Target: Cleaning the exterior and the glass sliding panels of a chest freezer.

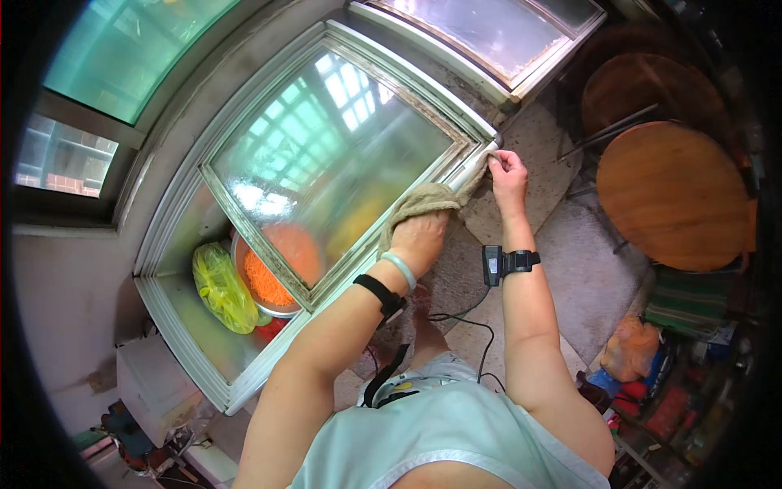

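A chest freezer with a sliding glass lid (330, 153) stands before me, its near end uncovered. My left hand (421, 238) presses a brown cloth (424, 198) on the freezer's white front rim (360, 269). The cloth wraps over its fingers. My right hand (508, 174) pinches the cloth's other end near the rim's right corner. Inside the freezer, a metal bowl of shredded orange food (266, 278) lies partly under the glass, beside a yellow-green plastic bag (223, 290). Something red shows below the bowl.
A second glass-topped freezer (489, 36) stands beyond the first. Round wooden tabletops (672, 195) are at the right, above a green striped item (687, 302) and plastic bags (632, 348). A white box (153, 385) stands at lower left. A black cable (489, 342) hangs near my body.
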`<move>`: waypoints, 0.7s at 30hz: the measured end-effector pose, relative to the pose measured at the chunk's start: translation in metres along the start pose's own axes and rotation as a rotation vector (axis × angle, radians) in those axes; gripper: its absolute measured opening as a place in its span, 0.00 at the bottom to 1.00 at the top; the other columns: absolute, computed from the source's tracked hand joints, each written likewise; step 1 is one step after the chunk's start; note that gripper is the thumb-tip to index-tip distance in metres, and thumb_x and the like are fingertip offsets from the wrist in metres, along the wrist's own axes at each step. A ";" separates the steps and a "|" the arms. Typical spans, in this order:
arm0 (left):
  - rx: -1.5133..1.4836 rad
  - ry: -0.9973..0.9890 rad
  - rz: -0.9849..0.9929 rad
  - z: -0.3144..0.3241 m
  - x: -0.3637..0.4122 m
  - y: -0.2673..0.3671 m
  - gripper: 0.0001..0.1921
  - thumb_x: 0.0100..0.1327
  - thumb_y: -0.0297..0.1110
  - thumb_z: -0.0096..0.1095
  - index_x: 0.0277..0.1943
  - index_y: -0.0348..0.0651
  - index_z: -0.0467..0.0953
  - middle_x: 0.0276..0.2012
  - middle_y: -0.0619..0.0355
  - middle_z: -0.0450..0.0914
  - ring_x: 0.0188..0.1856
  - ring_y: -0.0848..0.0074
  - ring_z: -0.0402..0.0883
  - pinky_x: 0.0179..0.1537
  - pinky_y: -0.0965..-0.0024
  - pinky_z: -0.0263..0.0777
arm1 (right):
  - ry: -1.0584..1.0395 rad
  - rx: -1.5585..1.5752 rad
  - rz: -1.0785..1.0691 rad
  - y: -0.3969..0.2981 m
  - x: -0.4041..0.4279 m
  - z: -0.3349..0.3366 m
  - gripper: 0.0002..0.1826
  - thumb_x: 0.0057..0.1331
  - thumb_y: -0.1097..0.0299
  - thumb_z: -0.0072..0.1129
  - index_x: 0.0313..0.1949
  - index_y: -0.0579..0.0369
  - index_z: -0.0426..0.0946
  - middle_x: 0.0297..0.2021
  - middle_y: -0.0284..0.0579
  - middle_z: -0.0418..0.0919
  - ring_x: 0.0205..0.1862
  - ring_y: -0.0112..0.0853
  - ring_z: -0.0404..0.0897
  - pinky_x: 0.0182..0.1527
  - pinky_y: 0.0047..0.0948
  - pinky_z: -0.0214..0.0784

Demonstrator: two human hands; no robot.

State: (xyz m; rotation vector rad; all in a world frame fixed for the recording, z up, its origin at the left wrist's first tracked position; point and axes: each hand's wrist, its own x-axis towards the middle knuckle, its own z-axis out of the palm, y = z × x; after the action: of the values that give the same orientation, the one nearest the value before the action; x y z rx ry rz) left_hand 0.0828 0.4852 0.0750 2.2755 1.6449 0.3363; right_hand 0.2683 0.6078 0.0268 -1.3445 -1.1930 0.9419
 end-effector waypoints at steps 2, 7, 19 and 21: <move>0.000 -0.011 0.005 0.002 0.018 0.001 0.17 0.61 0.26 0.48 0.53 0.38 0.68 0.40 0.44 0.79 0.39 0.58 0.82 0.38 0.61 0.77 | 0.036 0.014 -0.002 0.001 0.011 -0.002 0.06 0.62 0.74 0.58 0.39 0.62 0.76 0.29 0.32 0.78 0.30 0.16 0.73 0.34 0.18 0.67; -0.091 0.014 0.066 0.007 0.072 0.009 0.11 0.63 0.29 0.45 0.47 0.40 0.71 0.40 0.48 0.80 0.38 0.60 0.82 0.37 0.61 0.77 | 0.153 -0.051 -0.038 0.008 0.044 -0.010 0.07 0.63 0.73 0.58 0.38 0.63 0.75 0.30 0.36 0.79 0.30 0.20 0.76 0.35 0.21 0.70; -0.247 -0.037 0.048 0.010 0.135 0.014 0.17 0.58 0.31 0.52 0.51 0.37 0.70 0.45 0.42 0.79 0.47 0.54 0.79 0.48 0.57 0.73 | 0.110 0.117 -0.137 -0.019 0.063 -0.015 0.08 0.65 0.73 0.56 0.42 0.64 0.74 0.34 0.37 0.79 0.34 0.21 0.76 0.38 0.21 0.69; -0.224 -0.065 0.048 0.008 0.131 0.015 0.15 0.59 0.30 0.52 0.48 0.38 0.72 0.44 0.43 0.80 0.47 0.54 0.79 0.48 0.57 0.73 | 0.076 0.036 -0.120 -0.012 0.054 -0.015 0.10 0.64 0.75 0.55 0.44 0.63 0.74 0.36 0.38 0.79 0.37 0.22 0.76 0.41 0.22 0.69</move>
State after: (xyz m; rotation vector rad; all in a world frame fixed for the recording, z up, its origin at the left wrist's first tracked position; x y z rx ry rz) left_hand 0.1397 0.6042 0.0739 2.1382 1.4440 0.4299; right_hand 0.2915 0.6569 0.0447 -1.2547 -1.1798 0.8164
